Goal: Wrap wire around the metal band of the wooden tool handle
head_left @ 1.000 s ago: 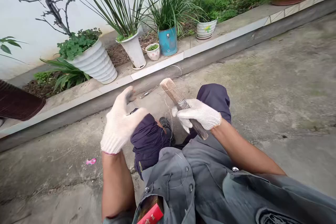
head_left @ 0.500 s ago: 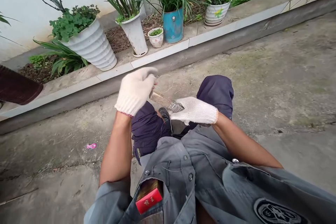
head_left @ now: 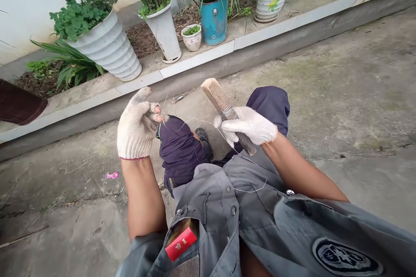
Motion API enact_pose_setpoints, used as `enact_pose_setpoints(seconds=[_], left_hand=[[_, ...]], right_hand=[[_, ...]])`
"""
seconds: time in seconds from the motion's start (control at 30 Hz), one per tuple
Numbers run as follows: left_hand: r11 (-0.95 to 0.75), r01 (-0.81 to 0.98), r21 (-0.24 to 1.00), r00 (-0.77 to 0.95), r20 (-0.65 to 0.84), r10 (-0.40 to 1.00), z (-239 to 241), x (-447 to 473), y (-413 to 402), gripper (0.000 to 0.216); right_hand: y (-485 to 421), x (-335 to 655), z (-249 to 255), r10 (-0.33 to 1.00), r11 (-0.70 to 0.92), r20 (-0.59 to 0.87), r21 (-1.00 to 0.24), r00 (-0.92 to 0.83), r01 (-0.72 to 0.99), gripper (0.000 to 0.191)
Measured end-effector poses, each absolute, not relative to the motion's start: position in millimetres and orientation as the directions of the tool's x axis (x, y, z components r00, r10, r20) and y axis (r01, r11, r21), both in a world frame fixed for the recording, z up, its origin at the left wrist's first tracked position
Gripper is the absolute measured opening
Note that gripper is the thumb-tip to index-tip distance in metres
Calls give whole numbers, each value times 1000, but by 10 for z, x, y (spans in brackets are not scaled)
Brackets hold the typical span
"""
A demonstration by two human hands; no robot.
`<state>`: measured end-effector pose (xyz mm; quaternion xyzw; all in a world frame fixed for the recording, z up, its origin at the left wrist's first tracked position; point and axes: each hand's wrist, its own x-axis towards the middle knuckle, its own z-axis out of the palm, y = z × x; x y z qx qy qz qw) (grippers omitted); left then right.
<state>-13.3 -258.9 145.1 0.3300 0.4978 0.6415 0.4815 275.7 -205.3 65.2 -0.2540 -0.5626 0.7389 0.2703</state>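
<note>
A single camera sits on the person's head, looking forward and steeply down over the chest and lap. It is close to the gloved left hand and right hand, with the concrete floor beyond and a planter ledge along the upper edge.

Five plant pots, one wooden stick, two gloved hands.

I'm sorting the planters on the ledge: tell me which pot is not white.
The blue pot, standing between the small white pot and the white ribbed bowl pot. It alone is blue; the rest along the ledge are white.
</note>
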Motion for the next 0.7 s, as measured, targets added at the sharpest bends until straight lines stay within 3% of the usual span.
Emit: enact_pose_setpoints(seconds=[0.2,0.4,0.57,0.7], left_hand=[[-55,-519,853,-182,-47,982,1505,-191,-2887,28],[-234,-543,806,-239,119,964,1491,-161,-3033,29],[-316,-175,933,-284,259,923,1515,-186,-3107,40],[-281,162,946,-323,319,891,1544,-202,-3106,58]], right_hand=[[-2015,2765,498,643,-296,-39,-934,-765,-200,34],[-2008,2739,421,605,-372,-46,-899,-795,-232,35],[-2016,2745,486,596,-369,-52,-904,-801,-215,36],[-2014,2778,532,593,-356,-57,-913,-803,-198,35]])
